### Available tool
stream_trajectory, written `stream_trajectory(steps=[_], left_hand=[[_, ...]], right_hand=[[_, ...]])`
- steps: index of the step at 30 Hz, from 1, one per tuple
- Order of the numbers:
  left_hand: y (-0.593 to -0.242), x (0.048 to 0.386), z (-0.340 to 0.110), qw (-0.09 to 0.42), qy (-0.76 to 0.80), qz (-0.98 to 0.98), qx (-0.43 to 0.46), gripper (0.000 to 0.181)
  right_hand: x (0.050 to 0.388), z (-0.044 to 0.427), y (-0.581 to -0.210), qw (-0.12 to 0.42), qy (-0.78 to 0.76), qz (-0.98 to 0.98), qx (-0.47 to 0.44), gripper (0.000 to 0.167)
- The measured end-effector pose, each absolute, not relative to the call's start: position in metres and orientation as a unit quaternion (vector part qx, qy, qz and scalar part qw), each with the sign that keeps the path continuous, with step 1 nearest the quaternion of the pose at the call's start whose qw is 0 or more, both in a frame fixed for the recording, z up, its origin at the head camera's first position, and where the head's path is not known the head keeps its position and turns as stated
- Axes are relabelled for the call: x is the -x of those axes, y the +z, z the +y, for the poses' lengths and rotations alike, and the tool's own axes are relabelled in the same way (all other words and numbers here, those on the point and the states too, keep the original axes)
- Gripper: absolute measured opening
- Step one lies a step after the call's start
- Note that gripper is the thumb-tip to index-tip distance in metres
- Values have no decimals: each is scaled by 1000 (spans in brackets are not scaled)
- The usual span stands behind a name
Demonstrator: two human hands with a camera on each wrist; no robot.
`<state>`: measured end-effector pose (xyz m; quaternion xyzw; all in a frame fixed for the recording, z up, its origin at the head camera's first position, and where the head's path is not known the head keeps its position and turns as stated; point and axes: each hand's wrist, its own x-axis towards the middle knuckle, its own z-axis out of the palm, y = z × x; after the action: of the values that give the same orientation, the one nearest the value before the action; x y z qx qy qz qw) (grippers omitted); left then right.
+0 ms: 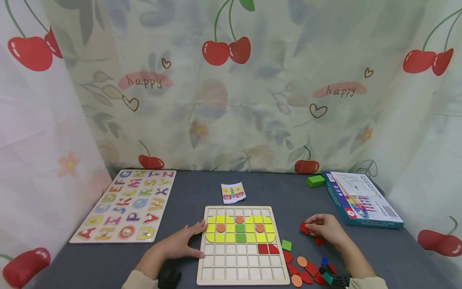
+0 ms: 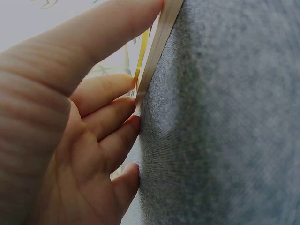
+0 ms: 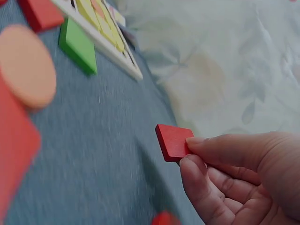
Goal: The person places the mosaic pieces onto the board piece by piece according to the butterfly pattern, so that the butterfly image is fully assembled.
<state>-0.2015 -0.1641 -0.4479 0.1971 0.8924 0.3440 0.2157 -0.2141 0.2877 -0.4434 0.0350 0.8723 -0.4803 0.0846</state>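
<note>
In the head view a wooden grid board [image 1: 216, 263] lies in the middle of the table, its upper rows filled with yellow, orange and green tiles and two red ones at the right of the row below. Against its left edge rest the extended thumb and fingers of my left hand [image 1: 182, 242]; the left wrist view shows them at the board's side [image 2: 157, 56]. Right of the board, my right hand [image 1: 326, 228] pinches a red square tile [image 3: 174, 142] between thumb and fingers, raised off the cloth. Another red tile [image 1: 319, 241] lies below that hand.
Loose red tiles, orange discs [image 1: 301, 261] and a green square [image 1: 286, 245] lie beside the board's right edge. A small pattern card [image 1: 233, 193] sits behind it. An alphabet board [image 1: 119, 212] is at left; a box [image 1: 364, 200] and a green block [image 1: 315, 181] are at right.
</note>
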Motion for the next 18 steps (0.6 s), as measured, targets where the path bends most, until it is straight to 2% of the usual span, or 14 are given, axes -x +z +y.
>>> stream_trajectory(steps=[9, 18], left_hand=[[-447, 202, -164, 215, 346, 891, -200, 89], [-448, 203, -164, 217, 344, 892, -198, 89]], right_hand=[[217, 247, -438, 80, -482, 873, -11, 19], [215, 214, -439, 142, -506, 849, 54, 24]])
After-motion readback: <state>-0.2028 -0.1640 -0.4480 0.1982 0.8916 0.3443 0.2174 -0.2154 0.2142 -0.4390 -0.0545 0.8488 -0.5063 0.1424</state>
